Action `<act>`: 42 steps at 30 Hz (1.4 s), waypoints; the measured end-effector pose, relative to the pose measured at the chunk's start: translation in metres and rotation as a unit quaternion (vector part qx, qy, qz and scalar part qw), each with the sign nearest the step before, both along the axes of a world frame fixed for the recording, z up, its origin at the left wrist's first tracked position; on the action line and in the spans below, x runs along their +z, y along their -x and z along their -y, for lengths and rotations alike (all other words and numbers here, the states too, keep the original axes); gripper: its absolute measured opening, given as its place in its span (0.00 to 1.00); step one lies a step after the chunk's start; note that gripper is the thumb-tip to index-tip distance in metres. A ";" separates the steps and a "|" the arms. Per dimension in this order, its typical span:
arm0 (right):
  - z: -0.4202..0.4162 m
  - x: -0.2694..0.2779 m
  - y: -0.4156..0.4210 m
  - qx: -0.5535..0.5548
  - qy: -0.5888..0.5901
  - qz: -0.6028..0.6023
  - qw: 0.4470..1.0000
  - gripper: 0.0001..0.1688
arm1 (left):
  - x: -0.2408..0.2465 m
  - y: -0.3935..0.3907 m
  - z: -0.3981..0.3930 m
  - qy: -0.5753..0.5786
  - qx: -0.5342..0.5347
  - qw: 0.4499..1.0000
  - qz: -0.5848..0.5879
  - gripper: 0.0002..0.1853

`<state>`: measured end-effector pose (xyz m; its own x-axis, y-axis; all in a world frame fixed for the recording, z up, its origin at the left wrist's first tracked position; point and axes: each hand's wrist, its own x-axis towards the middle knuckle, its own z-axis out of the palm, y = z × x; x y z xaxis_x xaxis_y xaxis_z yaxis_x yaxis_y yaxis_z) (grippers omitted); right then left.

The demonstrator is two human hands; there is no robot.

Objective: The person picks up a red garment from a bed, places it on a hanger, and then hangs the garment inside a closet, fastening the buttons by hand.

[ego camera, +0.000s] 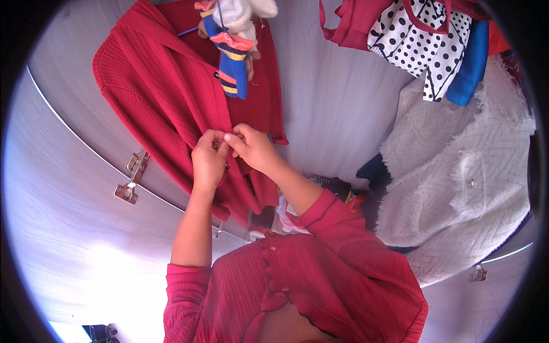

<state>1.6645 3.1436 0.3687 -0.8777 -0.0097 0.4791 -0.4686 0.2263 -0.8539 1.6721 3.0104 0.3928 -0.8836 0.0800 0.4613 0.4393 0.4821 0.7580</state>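
A red ribbed-knit cardigan (171, 85) hangs in front of me inside a wardrobe, with part of a purple hanger (188, 31) showing at its neck. My left hand (209, 160) pinches the edge of its front placket. Close beside it, my right hand (254, 148) grips the same edge, the fingertips of both hands nearly meeting. The fingers hide whatever lies between them. Higher on the placket is a dark round button (216, 74). A striped blue, yellow and coral knitted item (233, 70) and a fluffy white piece (240, 19) dangle over the cardigan's upper part.
To the right hang a cream fringed jacket (433, 171), a black-dotted white garment (424, 43), and a blue garment (467, 68). The open wardrobe door (77, 180) stands at left on a metal hinge (133, 176). Folded clothes (330, 186) lie below, behind my right arm.
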 end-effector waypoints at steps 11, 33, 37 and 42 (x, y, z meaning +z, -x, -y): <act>-0.001 -0.013 0.007 0.096 0.189 0.061 0.975 0.07 | 0.000 0.003 0.004 -0.125 -0.071 0.987 0.078 0.02; -0.002 -0.130 0.039 -0.087 -0.068 0.012 0.994 0.18 | -0.018 0.030 0.025 -0.356 -0.194 0.889 0.212 0.03; 0.024 -0.092 0.002 -0.008 0.068 0.009 0.998 0.15 | -0.024 0.030 0.023 -0.315 -0.176 0.911 0.197 0.06; 0.042 -0.078 -0.021 0.079 0.013 -0.028 0.996 0.16 | -0.046 0.024 0.009 -0.175 -0.138 0.957 0.187 0.13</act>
